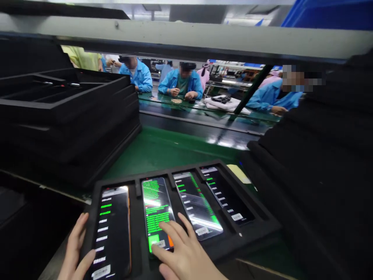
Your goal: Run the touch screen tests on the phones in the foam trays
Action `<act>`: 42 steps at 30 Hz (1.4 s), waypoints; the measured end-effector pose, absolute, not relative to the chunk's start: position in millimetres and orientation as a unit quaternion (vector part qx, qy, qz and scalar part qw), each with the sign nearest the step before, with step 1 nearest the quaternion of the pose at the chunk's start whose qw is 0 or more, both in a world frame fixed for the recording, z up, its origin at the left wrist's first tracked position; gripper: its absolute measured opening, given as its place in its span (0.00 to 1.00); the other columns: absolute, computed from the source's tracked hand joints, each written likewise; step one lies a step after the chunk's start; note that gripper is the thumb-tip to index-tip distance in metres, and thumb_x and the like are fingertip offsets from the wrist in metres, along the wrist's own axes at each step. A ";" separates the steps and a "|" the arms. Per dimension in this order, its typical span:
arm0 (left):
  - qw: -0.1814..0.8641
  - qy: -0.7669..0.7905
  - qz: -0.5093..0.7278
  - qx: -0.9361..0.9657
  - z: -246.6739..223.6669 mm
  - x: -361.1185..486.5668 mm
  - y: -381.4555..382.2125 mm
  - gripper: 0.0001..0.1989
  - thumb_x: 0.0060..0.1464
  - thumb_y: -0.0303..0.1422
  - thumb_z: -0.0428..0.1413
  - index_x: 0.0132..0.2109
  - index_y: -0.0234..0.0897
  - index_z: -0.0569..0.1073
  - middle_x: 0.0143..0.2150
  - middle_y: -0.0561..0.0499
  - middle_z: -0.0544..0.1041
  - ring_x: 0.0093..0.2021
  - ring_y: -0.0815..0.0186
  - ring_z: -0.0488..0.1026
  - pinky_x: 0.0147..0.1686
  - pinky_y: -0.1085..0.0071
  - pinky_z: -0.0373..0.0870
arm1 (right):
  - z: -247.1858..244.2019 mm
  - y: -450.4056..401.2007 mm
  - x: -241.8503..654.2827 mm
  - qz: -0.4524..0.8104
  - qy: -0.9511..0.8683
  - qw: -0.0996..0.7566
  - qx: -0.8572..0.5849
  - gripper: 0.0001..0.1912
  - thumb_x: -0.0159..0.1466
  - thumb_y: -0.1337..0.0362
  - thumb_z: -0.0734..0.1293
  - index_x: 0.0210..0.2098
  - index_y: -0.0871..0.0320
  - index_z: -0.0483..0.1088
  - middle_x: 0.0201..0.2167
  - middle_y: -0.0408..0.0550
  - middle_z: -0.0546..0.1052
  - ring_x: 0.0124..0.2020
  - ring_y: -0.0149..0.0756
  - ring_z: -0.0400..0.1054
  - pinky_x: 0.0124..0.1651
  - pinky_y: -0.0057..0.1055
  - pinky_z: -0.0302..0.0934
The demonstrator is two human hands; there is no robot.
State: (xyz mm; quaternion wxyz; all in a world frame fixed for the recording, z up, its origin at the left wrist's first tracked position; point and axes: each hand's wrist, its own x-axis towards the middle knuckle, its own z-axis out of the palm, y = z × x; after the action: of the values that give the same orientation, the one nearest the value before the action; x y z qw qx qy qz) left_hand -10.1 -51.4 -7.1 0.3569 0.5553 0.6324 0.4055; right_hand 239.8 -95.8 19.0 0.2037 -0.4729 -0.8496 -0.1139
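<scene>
A black foam tray (pixel 135 221) lies at a slant in front of me, with several phones in its slots. My left hand (pixel 76 249) grips the tray's left edge, its thumb beside the leftmost phone (pixel 115 229), which shows a dark screen with white and green lines. Over the lower part of the second phone (pixel 155 202) is my right hand (pixel 185 249), open, fingers spread, one fingertip at a bright green block on the screen. That screen is full of green text. To its right sit a third phone (pixel 198 206) and a fourth phone (pixel 225 194), both lit.
Stacks of black foam trays rise at the left (pixel 70 128) and right (pixel 323 167). A yellow paper (pixel 239 173) lies behind the tray on the green bench (pixel 154 149). A grey rail (pixel 175 37) crosses overhead. Beyond a conveyor (pixel 192 126), several people in blue work.
</scene>
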 end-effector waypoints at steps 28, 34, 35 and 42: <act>0.243 0.632 0.273 0.683 21.1 -23.2 -49.0 0.22 0.59 0.44 0.38 0.50 0.48 0.72 0.65 0.52 0.54 0.51 0.59 0.70 0.47 0.62 0.69 | 31.9 -45.7 268.8 -0.070 -0.820 0.187 -0.536 0.16 0.65 0.58 0.53 0.44 0.50 0.70 0.37 0.50 0.70 0.40 0.39 0.64 0.46 0.41 0.58; 0.234 0.634 0.236 0.698 17.6 -25.1 -47.2 0.20 0.59 0.44 0.40 0.51 0.52 0.72 0.66 0.56 0.53 0.52 0.56 0.69 0.44 0.62 0.71 | 32.8 -43.4 266.0 -0.090 -0.828 0.165 -0.529 0.17 0.66 0.58 0.53 0.46 0.49 0.69 0.41 0.51 0.70 0.43 0.41 0.64 0.49 0.46 0.57; 0.236 0.637 0.239 0.694 17.3 -24.9 -47.2 0.20 0.59 0.44 0.40 0.51 0.53 0.71 0.66 0.56 0.52 0.52 0.56 0.69 0.44 0.61 0.71 | 32.8 -42.8 265.3 -0.092 -0.829 0.158 -0.529 0.17 0.66 0.57 0.53 0.46 0.48 0.69 0.43 0.51 0.70 0.45 0.41 0.63 0.50 0.48 0.55; 0.281 0.654 0.292 0.638 21.1 -17.6 -51.2 0.22 0.58 0.47 0.39 0.56 0.53 0.65 0.66 0.56 0.51 0.57 0.54 0.64 0.53 0.54 0.63 | 38.1 -46.6 289.3 -0.099 -0.793 0.165 -0.579 0.18 0.66 0.57 0.51 0.47 0.47 0.69 0.46 0.51 0.69 0.51 0.42 0.60 0.55 0.50 0.52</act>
State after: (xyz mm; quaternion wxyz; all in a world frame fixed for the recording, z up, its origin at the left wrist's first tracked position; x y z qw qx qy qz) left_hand -17.6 -51.2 21.1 0.2813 0.6382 0.6542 0.2924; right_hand 289.3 -46.6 38.1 0.1646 -0.5789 -0.7925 -0.0985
